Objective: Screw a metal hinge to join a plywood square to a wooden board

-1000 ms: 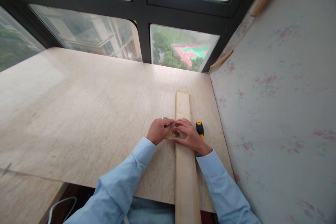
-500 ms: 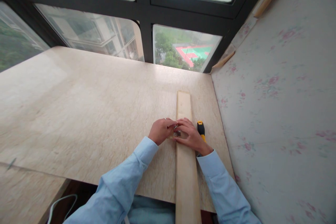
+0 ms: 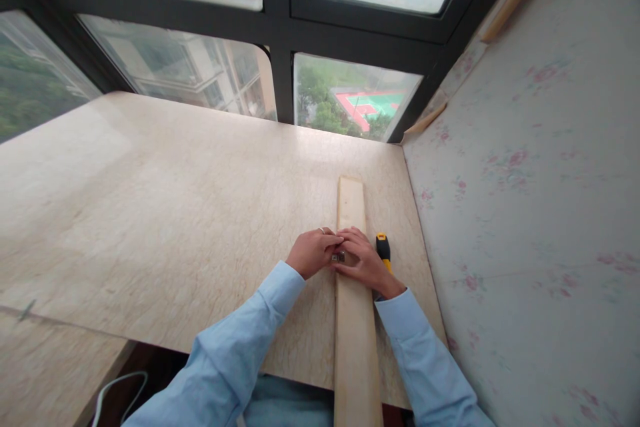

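Grip of the left hand [image 3: 313, 253] is bunched, that of the right hand [image 3: 364, 260] arched, thumb apart from fingers; whether either pinches anything cannot be told. Between them a metal piece [image 3: 340, 257] shows over the board [image 3: 356, 340], which lies on the bench [image 3: 200, 213] and juts past its near edge. Crowded fingers might knock the piece askew. Weight on the jutting end could tip the board; a careless right wrist could nudge the tool [image 3: 383, 248].

Metal piece [image 3: 339, 257] part-hidden, board [image 3: 356, 347] cut off below
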A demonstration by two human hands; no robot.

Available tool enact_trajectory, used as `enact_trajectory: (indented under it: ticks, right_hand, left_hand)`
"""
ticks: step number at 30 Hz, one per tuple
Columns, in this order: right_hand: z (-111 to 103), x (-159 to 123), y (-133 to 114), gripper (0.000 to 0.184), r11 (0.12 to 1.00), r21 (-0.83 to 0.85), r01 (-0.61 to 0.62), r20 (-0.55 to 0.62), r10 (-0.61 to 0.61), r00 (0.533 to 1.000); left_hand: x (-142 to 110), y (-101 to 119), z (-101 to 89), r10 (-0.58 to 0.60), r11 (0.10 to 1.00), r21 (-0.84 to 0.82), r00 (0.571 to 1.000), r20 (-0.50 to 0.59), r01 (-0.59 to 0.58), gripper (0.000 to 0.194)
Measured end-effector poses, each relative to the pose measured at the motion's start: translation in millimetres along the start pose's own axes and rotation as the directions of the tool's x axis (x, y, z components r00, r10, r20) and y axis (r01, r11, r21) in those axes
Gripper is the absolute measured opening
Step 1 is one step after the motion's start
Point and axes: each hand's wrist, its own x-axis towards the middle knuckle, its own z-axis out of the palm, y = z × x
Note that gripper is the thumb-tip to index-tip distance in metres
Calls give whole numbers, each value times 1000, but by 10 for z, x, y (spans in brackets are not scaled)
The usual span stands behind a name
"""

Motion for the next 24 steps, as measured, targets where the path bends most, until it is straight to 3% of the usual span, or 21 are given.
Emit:
enact_trajectory:
  ticks: [7, 24]
  right_hand:
    - [5, -1, 0, 29, 1000, 12, -14, 3, 14, 1000]
    - [-14, 6, -30, 27, 1000, 1, -17, -3, 17, 1000]
  left_hand:
    - [-43, 56, -66, 13, 1000, 16, 1000, -20, -13, 23]
    - [-80, -17, -20, 30, 997, -73, 994, -105, -38, 29]
